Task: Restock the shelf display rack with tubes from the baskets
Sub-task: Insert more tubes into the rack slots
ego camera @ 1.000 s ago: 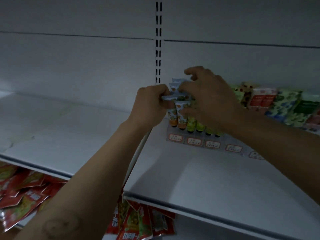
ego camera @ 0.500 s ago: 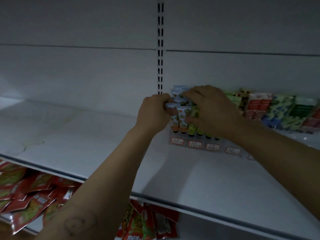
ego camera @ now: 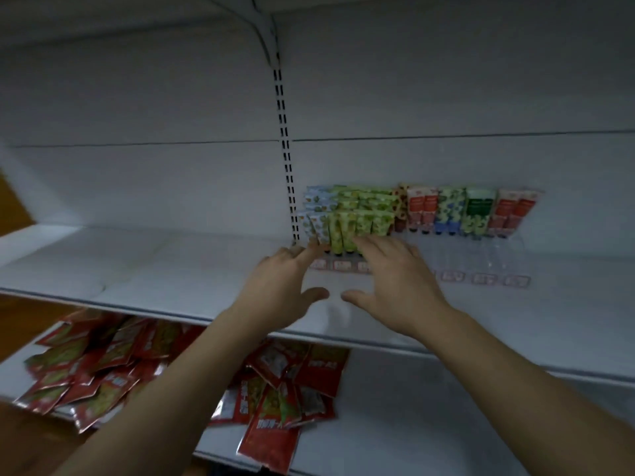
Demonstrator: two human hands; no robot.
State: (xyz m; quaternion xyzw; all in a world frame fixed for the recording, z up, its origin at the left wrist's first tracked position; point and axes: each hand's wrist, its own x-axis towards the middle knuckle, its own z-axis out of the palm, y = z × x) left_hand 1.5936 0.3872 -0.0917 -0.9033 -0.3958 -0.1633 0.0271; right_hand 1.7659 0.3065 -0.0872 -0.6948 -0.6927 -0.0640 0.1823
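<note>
A clear display rack [ego camera: 457, 261] stands at the back of the white shelf [ego camera: 171, 273], with several small tubes in it. Pale blue and orange tubes [ego camera: 314, 221] fill its left end, green tubes [ego camera: 360, 214] come beside them, and red, blue-flowered and dark green tubes [ego camera: 477, 211] stand further right. My left hand [ego camera: 285, 280] hovers just in front of the rack's left end, fingers spread and holding nothing. My right hand [ego camera: 395, 280] hangs beside it, fingers straight, fingertips close to the green tubes' caps. No basket is in view.
A slotted upright post [ego camera: 287, 166] runs up the back wall just left of the rack. Several red snack packets [ego camera: 103, 369] lie heaped on the lower shelf. The rack's front rows on the right hold price labels [ego camera: 484, 279] and no tubes.
Both hands have let go of the blue and orange tubes and drawn back from the rack with fingers spread. The camera has pulled back and tilted up, showing more of the rack.
</note>
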